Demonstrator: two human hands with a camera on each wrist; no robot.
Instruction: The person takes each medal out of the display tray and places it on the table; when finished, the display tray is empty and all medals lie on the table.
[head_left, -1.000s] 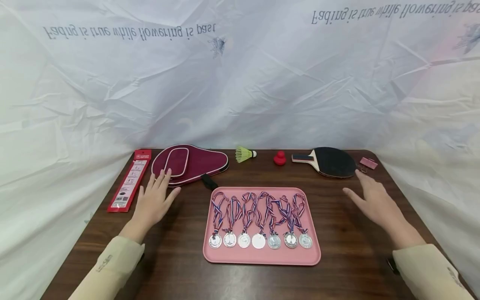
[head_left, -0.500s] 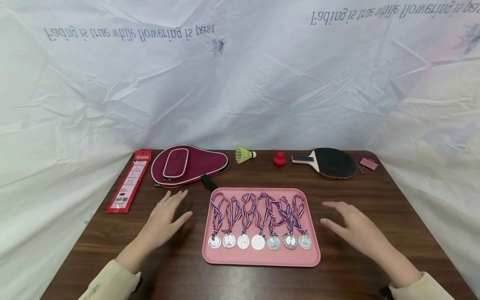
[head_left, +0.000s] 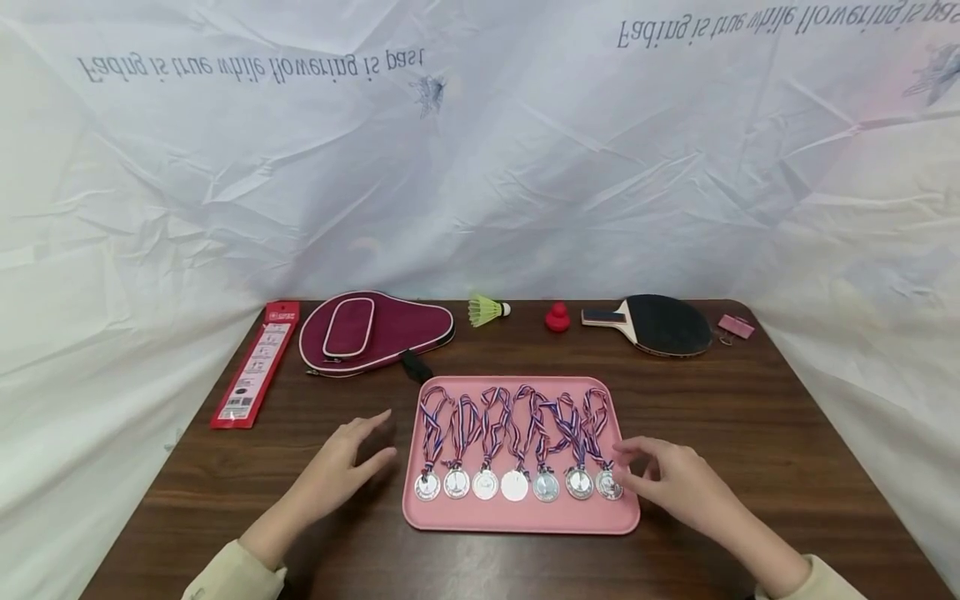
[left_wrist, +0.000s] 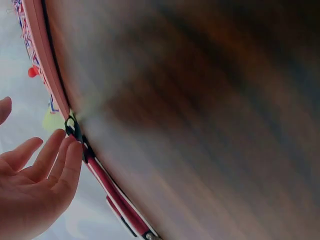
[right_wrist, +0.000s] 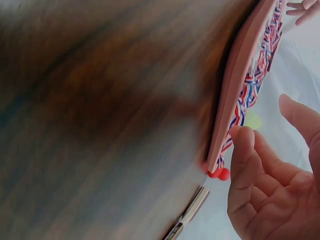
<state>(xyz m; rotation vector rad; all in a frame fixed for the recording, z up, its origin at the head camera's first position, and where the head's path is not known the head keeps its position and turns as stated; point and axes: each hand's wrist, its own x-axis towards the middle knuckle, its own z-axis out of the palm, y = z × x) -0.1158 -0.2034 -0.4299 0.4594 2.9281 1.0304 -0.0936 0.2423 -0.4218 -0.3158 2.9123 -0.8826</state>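
A pink tray (head_left: pixel 517 518) lies on the dark wooden table with several silver medals on it, side by side in a row. Their red, white and blue ribbons (head_left: pixel 491 421) stretch toward the tray's far edge. My right hand (head_left: pixel 678 483) is over the tray's right rim, its thumb and fingers parted and bent beside the rightmost medal (head_left: pixel 609 484); nothing is between them in the right wrist view. To the left of the tray, my left hand (head_left: pixel 341 467) hovers with relaxed fingers and holds nothing.
Along the back stand a red-and-white packet (head_left: pixel 255 367), a maroon paddle case (head_left: pixel 405 325), a yellow shuttlecock (head_left: pixel 486 310), a small red rubber-duck-like figure (head_left: pixel 557 317), a black table tennis paddle (head_left: pixel 669 325) and a pink binder clip (head_left: pixel 736 326). A white cloth (head_left: pixel 480 183) hangs behind the table.
Both hands have come down and inward from the back of the table. The right one has reached the tray's right side, its fingers bending. The medals have stayed in place.
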